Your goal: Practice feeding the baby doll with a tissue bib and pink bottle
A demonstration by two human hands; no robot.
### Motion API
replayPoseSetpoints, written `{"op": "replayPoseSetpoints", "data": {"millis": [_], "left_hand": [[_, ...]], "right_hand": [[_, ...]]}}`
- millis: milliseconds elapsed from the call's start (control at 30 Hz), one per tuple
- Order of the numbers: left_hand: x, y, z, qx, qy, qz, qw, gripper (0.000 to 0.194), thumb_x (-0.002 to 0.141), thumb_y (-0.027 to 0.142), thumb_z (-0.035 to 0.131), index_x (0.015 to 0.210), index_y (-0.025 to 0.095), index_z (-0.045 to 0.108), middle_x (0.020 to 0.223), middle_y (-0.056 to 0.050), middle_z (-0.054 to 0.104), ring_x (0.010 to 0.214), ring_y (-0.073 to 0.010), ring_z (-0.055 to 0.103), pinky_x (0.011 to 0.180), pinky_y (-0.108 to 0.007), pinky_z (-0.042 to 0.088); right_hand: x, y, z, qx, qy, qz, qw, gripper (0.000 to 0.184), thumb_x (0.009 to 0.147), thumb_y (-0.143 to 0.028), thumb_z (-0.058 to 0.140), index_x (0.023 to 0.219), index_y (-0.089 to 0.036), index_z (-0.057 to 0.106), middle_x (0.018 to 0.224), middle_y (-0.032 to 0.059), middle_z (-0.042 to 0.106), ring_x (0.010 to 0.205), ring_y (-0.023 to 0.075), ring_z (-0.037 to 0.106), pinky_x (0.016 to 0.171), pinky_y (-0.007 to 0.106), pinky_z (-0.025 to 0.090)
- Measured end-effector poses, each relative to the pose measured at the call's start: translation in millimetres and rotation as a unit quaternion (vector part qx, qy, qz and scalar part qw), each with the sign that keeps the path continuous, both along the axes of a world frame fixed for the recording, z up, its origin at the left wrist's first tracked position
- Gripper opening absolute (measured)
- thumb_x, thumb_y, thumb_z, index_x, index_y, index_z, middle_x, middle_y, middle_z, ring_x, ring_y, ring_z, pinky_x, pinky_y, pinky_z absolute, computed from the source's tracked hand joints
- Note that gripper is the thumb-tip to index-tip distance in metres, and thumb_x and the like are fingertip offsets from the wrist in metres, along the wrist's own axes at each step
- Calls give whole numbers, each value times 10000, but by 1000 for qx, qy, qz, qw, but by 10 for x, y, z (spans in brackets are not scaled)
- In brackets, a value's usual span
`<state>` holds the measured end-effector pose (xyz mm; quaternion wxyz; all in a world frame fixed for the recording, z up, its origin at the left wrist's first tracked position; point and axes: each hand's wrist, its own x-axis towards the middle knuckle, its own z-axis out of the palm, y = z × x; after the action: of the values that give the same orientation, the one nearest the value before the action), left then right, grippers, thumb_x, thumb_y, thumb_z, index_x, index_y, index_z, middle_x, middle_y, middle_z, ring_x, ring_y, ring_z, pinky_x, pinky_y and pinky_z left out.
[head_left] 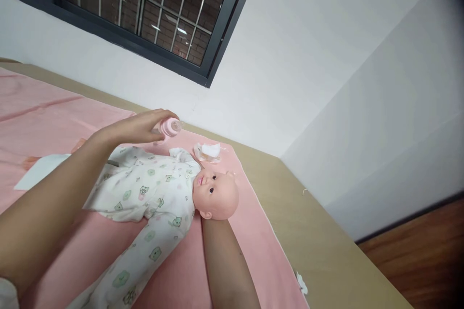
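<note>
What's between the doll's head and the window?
In the head camera's view: a crumpled white wad on the pink cloth, then the wooden surface and white wall.

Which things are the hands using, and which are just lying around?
In use:
- pink-topped bottle, held in the left hand
- doll; the right forearm goes under its head, hiding that hand
- pink cloth, under the doll

Seemingly just lying about:
- crumpled white thing near the doll's head
- white scrap at the cloth's edge
</note>
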<state>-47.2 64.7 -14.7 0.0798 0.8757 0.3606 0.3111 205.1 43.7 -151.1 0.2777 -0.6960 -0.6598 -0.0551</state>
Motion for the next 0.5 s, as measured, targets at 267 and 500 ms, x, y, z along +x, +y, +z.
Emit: {"op": "replayPoseSetpoints", "data": {"millis": [267, 500], "left_hand": [[-158, 599, -541, -113, -25, 152, 982, 620, 682, 353, 539, 1247, 142, 396, 1090, -110, 632, 999, -316, 607, 786, -350, 478], [-269, 729, -794, -89, 93, 178, 976, 315, 892, 285, 389, 1145, 106, 329, 831, -66, 657, 665, -191, 633, 574, -261, 436]], "right_hand": [[-215, 101, 4, 23, -118, -61, 991, 201, 476, -429, 787, 620, -344, 674, 669, 33, 669, 811, 372, 702, 593, 433, 588], [-252, -31, 228, -157, -153, -133, 966, 285, 417, -225, 832, 641, -337, 694, 680, 24, 681, 866, 415, 689, 670, 499, 592]]}}
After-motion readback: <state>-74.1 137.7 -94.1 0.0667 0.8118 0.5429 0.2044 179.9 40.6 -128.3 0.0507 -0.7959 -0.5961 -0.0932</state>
